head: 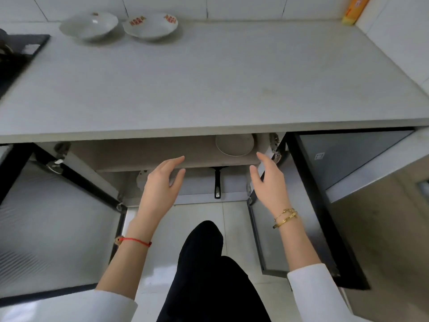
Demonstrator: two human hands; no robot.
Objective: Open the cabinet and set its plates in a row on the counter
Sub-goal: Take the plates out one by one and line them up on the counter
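Two white plates stand side by side at the back left of the grey counter (232, 77): a plain-looking one (89, 25) and one with red marks (150, 26). Below the counter the cabinet stands open, both doors swung out, the left door (53, 224) and the right door (290, 228). On the cabinet's upper shelf (139, 156) lies another white plate (234, 145), at the right. My left hand (162, 182) and my right hand (269, 180) are held open in front of the shelf edge, empty, a little below that plate.
A black stove (16, 56) sits at the counter's left end. A yellow-orange package (354, 10) leans in the back right corner. A black pan handle (217, 182) sticks out from the lower cabinet space. Another open door (352, 159) stands at the right. My dark-trousered leg is below.
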